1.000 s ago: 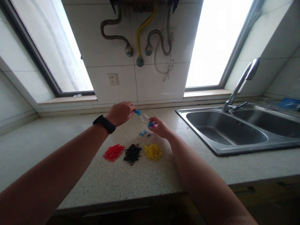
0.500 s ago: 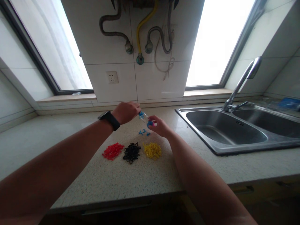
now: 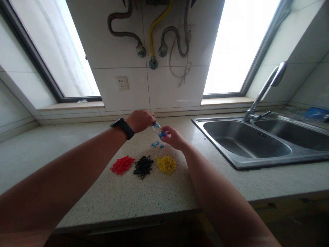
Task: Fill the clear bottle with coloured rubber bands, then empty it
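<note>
- Head view, middle of the counter: a small, clear plastic tube-like container (image 3: 156, 129), with bright blue bits showing at both ends, is held between the two hands. It leans, its upper end toward the left hand and its lower end in the right — an angle that seems to suit a hand at each end.
- The right hand (image 3: 175, 138) has its fingers clamped around the container's lower end, probably to steady it; a pink patch shows beside the fingers.
- The left hand (image 3: 142, 121) meets the upper end from above, its back to the camera. Its fingertips are hidden, so I cannot tell whether they pinch the container, blue bits or nothing.
- Small loose blue plastic pieces (image 3: 155, 144) lie on the counter just below the container, likely left there for being within easy reach.
- Nearer the person sit three heaps: a red plastic pile (image 3: 122, 165), a black plastic pile (image 3: 143, 167) and a yellow plastic pile (image 3: 166, 164). They stand in a row, apart from one another — presumably to stop the colours mixing.
- All of this rests on a speckled pale stone counter (image 3: 123, 202), well apart from the stainless-steel double sink (image 3: 232, 161) on the right, which leaves both forearms room.
</note>
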Demonstrator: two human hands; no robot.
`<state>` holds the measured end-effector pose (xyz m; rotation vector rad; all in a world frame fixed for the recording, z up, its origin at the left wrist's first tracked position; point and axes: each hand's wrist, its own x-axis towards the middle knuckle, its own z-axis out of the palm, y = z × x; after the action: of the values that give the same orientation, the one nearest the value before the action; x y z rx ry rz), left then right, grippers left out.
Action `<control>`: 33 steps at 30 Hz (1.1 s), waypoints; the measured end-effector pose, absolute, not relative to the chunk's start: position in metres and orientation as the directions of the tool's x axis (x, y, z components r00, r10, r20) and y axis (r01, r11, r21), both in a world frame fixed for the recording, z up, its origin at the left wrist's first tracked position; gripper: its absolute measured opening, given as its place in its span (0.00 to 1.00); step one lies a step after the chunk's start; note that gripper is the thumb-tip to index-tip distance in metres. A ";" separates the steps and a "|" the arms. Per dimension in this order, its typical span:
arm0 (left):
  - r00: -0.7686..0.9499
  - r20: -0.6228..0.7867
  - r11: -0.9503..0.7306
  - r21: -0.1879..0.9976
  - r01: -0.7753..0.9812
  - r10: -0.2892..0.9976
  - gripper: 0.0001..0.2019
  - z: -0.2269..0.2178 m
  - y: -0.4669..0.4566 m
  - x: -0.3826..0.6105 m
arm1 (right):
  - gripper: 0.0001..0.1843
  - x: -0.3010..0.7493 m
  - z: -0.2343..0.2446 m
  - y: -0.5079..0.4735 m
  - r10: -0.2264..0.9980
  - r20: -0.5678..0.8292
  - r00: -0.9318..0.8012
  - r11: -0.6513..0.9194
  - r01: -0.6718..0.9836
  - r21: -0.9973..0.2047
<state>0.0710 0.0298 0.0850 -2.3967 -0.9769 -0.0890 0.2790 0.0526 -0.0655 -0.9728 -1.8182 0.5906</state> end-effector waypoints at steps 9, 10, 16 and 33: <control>0.771 0.173 -0.729 -0.252 0.636 0.613 0.13 0.087 0.046 0.073 | 0.23 0.277 -0.059 0.046 0.849 0.484 -0.211 0.528 0.354 -0.772; 0.776 0.164 -0.736 -0.247 0.630 0.609 0.14 0.087 0.047 0.073 | 0.23 0.276 -0.058 0.046 0.854 0.477 -0.210 0.521 0.353 -0.777; 0.786 0.127 -0.762 -0.194 0.618 0.606 0.15 0.085 0.047 0.074 | 0.23 0.276 -0.059 0.045 0.856 0.459 -0.236 0.516 0.357 -0.779; 0.575 0.237 -0.621 0.259 0.740 0.783 0.15 0.087 0.045 0.074 | 0.23 0.276 -0.059 0.046 0.861 0.450 -0.236 0.506 0.320 -0.801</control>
<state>0.0735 0.0450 0.0869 -2.9029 -1.4110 -0.5440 0.2758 0.0458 -0.0589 -0.9907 -1.7931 0.7102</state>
